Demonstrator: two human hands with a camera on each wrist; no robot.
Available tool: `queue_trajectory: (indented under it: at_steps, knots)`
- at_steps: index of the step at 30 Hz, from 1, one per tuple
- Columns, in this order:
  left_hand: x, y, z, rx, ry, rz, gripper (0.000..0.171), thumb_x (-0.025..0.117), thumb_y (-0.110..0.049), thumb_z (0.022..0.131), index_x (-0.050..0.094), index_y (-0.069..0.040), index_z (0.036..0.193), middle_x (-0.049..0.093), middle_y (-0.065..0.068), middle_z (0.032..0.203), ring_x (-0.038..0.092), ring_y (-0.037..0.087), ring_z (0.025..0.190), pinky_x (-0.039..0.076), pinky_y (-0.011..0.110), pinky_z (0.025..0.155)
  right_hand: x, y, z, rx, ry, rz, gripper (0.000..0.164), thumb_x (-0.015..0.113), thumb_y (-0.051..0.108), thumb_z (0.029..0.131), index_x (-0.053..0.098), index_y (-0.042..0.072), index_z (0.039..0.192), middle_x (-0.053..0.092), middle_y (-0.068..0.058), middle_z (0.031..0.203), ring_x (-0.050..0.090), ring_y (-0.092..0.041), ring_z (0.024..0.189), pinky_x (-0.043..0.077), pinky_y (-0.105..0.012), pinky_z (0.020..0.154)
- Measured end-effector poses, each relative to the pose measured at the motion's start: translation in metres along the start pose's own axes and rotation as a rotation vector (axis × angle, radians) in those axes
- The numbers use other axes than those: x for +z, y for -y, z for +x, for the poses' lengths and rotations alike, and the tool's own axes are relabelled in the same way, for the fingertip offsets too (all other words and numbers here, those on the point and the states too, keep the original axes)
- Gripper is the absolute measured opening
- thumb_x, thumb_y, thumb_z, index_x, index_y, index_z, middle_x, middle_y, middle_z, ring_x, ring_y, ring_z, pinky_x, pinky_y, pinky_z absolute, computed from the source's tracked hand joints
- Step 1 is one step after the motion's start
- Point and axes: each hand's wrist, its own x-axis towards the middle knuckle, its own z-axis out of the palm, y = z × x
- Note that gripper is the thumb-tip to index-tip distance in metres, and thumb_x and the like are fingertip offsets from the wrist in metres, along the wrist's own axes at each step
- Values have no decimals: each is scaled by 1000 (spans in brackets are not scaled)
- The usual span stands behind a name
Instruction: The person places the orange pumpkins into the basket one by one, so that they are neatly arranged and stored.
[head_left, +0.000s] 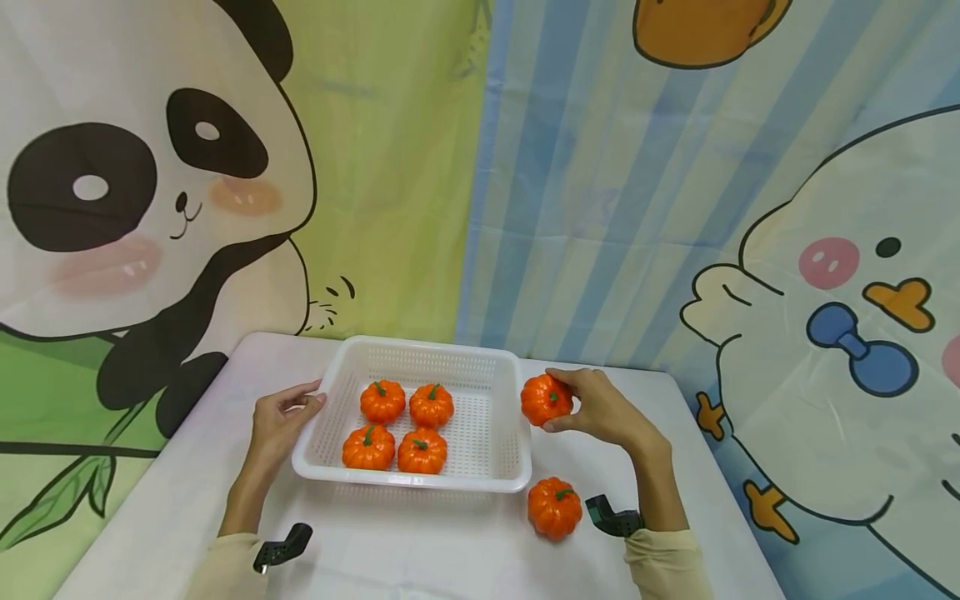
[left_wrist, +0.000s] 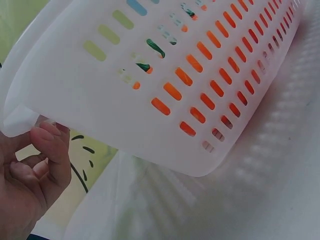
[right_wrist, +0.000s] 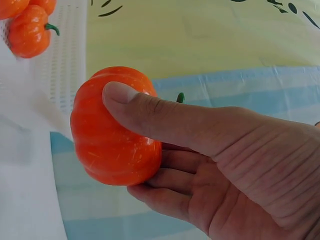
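Observation:
My right hand (head_left: 600, 406) grips a small orange pumpkin (head_left: 545, 400) with a green stem, thumb on one side and fingers on the other. It is held just beyond the right rim of a white perforated basket (head_left: 491, 477). In the right wrist view the pumpkin (right_wrist: 112, 130) fills the grasp. My left hand (head_left: 277, 425) holds the basket's left rim; in the left wrist view its thumb and fingers (left_wrist: 52, 150) are curled at the rim's edge. Several like pumpkins (head_left: 422, 451) sit in the left and middle of the basket, stems showing.
Another orange pumpkin (head_left: 555, 508) lies on the white table (head_left: 420, 550), right of the basket's near corner and close to my right wrist. A curtain (head_left: 390, 208) printed with cartoon animals hangs behind the table. Each wrist wears a black camera mount (head_left: 283, 547).

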Motion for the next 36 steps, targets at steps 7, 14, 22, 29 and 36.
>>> queue_trajectory:
  at_steps: [7,14,22,29,36]
  knots:
    - [1,0,0,-2,-3,2,48,72,-32,94,65,-4,133,68,-5,89,70,4,71,60,22,64,4,7,14,-55,44,24,78,91,23,74,57,5,141,71,2,115,64,-13,96,59,-30,87]
    - [1,0,0,5,-7,11,48,72,-32,94,65,-4,132,69,-1,92,70,5,71,59,22,64,11,11,30,-84,71,21,80,91,24,74,55,4,143,71,2,120,66,-12,102,57,-33,93]
    - [2,-2,-2,6,-6,20,49,71,-34,94,65,-6,134,69,20,107,69,6,75,59,21,66,14,13,46,-122,89,29,71,91,22,74,61,9,137,71,3,116,66,-12,99,57,-33,92]
    - [2,-4,-1,2,-23,40,47,72,-33,94,66,-6,132,70,13,101,66,4,75,59,20,65,20,13,58,-125,103,31,73,90,22,75,59,4,139,72,1,116,65,-12,97,57,-33,91]
    - [2,-2,-2,-6,-24,35,47,72,-33,93,67,-6,131,70,7,98,66,5,75,59,20,65,32,11,68,-147,129,28,76,90,23,75,57,3,140,72,-1,117,63,-13,96,57,-32,91]
